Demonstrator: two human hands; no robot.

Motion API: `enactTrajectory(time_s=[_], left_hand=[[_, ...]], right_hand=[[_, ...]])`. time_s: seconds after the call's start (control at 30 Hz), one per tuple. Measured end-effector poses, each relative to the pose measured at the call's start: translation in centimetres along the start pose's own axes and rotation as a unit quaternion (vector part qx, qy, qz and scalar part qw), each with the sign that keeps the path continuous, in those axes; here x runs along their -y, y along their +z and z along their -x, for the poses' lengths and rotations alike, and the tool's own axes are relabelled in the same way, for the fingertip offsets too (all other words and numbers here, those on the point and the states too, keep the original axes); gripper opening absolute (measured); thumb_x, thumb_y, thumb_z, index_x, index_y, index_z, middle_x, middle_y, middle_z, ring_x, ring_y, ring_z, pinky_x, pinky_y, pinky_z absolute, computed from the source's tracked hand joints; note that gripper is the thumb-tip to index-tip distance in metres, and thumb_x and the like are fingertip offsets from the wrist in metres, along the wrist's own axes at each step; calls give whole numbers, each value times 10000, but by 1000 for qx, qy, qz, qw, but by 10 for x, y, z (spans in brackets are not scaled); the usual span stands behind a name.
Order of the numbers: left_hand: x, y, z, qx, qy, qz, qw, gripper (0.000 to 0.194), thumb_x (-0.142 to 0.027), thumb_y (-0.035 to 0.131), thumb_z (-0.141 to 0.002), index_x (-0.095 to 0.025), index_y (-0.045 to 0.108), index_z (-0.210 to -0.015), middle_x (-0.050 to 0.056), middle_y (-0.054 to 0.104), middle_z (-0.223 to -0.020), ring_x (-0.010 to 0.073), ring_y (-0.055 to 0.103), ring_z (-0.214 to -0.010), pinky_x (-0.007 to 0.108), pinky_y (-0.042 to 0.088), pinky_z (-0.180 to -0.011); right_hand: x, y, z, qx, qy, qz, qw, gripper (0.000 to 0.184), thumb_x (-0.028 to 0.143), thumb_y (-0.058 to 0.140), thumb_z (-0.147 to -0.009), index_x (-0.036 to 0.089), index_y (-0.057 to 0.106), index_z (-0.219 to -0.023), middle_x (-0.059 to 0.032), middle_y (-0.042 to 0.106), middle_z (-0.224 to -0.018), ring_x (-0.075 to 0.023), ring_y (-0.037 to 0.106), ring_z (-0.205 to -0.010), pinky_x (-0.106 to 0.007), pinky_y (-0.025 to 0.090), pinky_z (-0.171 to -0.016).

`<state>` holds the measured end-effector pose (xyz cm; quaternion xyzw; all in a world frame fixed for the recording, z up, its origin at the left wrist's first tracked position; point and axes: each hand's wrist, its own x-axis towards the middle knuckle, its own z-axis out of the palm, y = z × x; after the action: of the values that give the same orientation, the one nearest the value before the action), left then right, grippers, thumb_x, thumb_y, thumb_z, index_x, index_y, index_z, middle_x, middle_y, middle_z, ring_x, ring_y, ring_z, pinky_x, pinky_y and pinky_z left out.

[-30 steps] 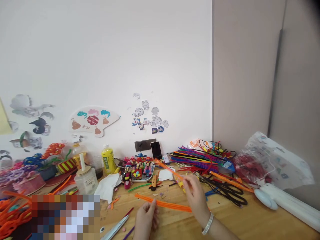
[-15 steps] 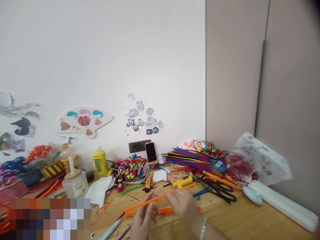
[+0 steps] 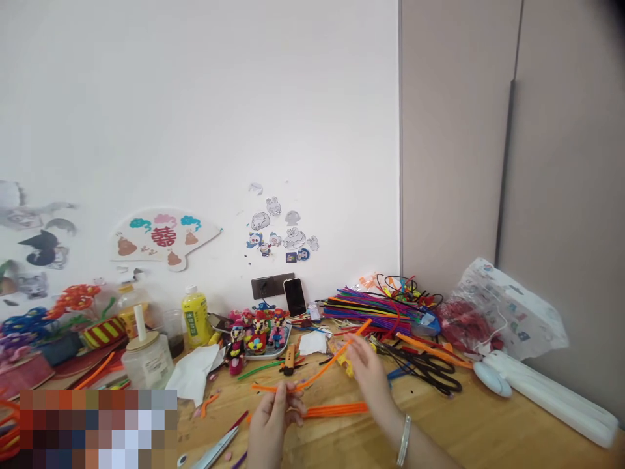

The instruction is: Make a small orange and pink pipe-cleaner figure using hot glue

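Curving gently, one slender orange strip (image 3: 326, 367)

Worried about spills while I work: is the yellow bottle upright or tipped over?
Upright. The yellow bottle stands with its body vertical and its white cap at the top.

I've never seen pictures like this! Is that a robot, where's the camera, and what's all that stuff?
No robot here, just a person's two bare hands. The camera sits on their head, looking forward and down. The left hand pinches an orange stick; the right hand is close beside its upper part. On the wooden table lie more orange sticks, scissors, little dolls, a yellow bottle and a colourful pile of sticks.
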<state>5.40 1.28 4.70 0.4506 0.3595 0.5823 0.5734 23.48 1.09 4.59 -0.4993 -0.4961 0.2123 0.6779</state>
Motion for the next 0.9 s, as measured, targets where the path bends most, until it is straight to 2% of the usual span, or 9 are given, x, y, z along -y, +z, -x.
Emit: enactTrajectory(time_s=[0.1, 0.17, 0.27, 0.37, 0.43, 0.5, 0.6, 0.8, 0.9], left_hand=[[12, -3, -7, 53, -50, -39, 997, 483, -606, 654, -489, -142, 579, -599, -25, 576, -410, 122, 519, -379, 230, 390, -411], [19, -3, -8, 71, -63, -74, 993, 501, -633, 637, -476, -147, 561, -569, -40, 544, -359, 107, 486, -336, 218, 359, -394], [19, 0, -5, 87, -61, -114, 988, 501, -647, 620, -480, -159, 532, -556, -51, 534, -369, 93, 458, -303, 210, 329, -370], [13, 4, 2, 117, -46, -143, 982, 484, -634, 607, -517, -161, 514, -553, -60, 514, -403, 82, 448, -304, 204, 320, -365], [10, 6, 6, 125, -28, -157, 979, 468, -620, 595, -552, -162, 499, -537, -70, 474, -403, 73, 428, -315, 196, 311, -366], [9, 7, 8, 125, -18, -162, 979, 461, -613, 587, -570, -164, 490, -534, -78, 440, -401, 66, 405, -323, 189, 299, -364], [12, 7, 9, 127, -17, -169, 977, 457, -610, 575, -586, -163, 493, -544, -85, 415, -391, 59, 373, -312, 187, 273, -359], [19, 3, 6, 112, -33, -166, 979, 450, -604, 576, -592, -160, 507, -563, -94, 387, -418, 47, 298, -338, 181, 232, -343], [15, 4, 9, 107, -32, -182, 977, 439, -598, 574, -598, -170, 490, -542, -103, 350, -419, 50, 287, -354, 183, 230, -353]], right_hand=[[2, -11, -14, -42, 63, -114, 991, 419, 461, 503, -767, 150, 529, -1047, -95, 625, -967, -155, 570, -662, -257, 439, -536], [5, -13, -15, -17, 66, -139, 988, 385, 463, 549, -736, 143, 544, -949, -60, 639, -790, -133, 533, -573, -233, 391, -489], [10, -7, -5, 118, 57, -138, 982, 375, 417, 587, -725, 150, 501, -975, -4, 616, -617, -119, 511, -512, -221, 358, -487], [12, 8, 16, 276, 57, -138, 949, 425, 375, 595, -732, 163, 440, -1066, 10, 621, -609, -134, 560, -574, -239, 387, -557], [11, 17, 29, 327, 74, -134, 932, 369, 395, 585, -733, 168, 467, -999, 7, 613, -628, -147, 582, -605, -247, 399, -563], [8, 23, 37, 341, 81, -133, 927, 336, 423, 563, -742, 171, 466, -942, 10, 601, -622, -147, 586, -578, -247, 403, -547], [4, 25, 42, 335, 70, -100, 934, 305, 422, 518, -773, 181, 455, -949, 14, 593, -616, -147, 585, -570, -243, 404, -538], [10, 17, 43, 335, -42, 41, 940, 315, 308, 480, -805, 201, 453, -1100, 33, 568, -591, -131, 532, -561, -238, 374, -556], [14, 14, 40, 303, -46, 70, 949, 282, 313, 478, -805, 198, 504, -1061, 58, 472, -530, -105, 442, -502, -216, 319, -499]])
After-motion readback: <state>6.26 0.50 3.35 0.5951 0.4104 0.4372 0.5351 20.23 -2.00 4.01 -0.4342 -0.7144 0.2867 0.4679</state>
